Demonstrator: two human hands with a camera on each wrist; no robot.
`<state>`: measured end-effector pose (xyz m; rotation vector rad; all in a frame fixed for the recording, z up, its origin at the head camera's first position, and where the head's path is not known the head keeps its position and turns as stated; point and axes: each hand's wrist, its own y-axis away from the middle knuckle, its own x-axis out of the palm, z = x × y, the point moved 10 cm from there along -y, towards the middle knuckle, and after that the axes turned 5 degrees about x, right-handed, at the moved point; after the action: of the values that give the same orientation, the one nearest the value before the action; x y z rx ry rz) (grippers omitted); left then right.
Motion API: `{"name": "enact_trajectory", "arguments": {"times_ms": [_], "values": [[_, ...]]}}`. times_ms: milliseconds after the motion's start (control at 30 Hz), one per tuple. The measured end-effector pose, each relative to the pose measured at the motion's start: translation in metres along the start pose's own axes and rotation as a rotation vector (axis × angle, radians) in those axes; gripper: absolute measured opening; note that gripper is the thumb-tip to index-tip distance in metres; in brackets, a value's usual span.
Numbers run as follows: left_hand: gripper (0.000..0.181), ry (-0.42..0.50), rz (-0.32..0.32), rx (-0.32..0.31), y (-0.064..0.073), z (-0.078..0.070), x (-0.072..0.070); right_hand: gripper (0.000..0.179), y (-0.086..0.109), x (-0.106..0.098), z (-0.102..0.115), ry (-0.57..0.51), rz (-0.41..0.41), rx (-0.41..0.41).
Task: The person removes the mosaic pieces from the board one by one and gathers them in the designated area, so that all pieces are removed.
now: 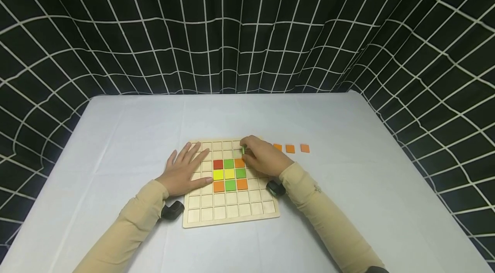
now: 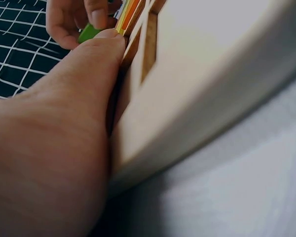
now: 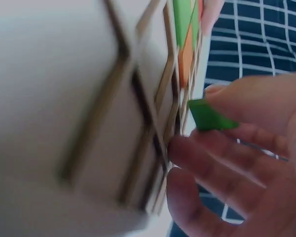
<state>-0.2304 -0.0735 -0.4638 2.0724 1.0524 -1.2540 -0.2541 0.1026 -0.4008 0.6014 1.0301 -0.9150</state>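
A wooden grid board (image 1: 219, 212) lies on the table, with a block of coloured square tiles in its middle cells. From left to right, the back row is a red tile (image 1: 218, 164), a green one and an orange one. Two yellow tiles (image 1: 224, 174) and a green one form the middle row; orange, green and orange fill the front row. My left hand (image 1: 181, 173) rests on the board's left side, fingers spread, thumb beside the tiles. Between thumb and fingers, my right hand (image 1: 264, 157) pinches a green tile (image 3: 207, 116), tilted, just behind the back row's orange tile.
Three loose orange tiles (image 1: 290, 148) lie in a row right of the board, the nearest partly behind my right hand. A white cloth covers the table (image 1: 371, 204). Black curtains (image 1: 216, 32) with a white grid surround its back and sides.
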Motion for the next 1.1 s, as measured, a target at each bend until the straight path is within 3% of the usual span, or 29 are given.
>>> {"name": "enact_trajectory", "arguments": {"times_ms": [233,433,733,867,1100], "values": [[0.085,0.005,0.0,0.0,0.0,-0.001,0.0,0.032,0.006,-0.027,-0.014,0.031,-0.03,0.007],[0.086,-0.011,0.005,-0.002,0.001,0.0,0.0,0.033,0.018,-0.057,-0.038,0.036,-0.036,0.064],[0.085,-0.01,-0.021,0.023,0.0,-0.004,-0.002,0.032,0.043,-0.097,-0.101,0.0,-0.046,0.29],[0.085,-0.005,-0.025,0.025,0.001,-0.008,-0.005,0.027,0.057,-0.103,-0.126,0.035,0.001,0.362],[0.084,-0.002,-0.009,0.016,0.003,-0.013,-0.009,0.024,0.072,-0.093,-0.163,0.008,0.123,0.445]]}}
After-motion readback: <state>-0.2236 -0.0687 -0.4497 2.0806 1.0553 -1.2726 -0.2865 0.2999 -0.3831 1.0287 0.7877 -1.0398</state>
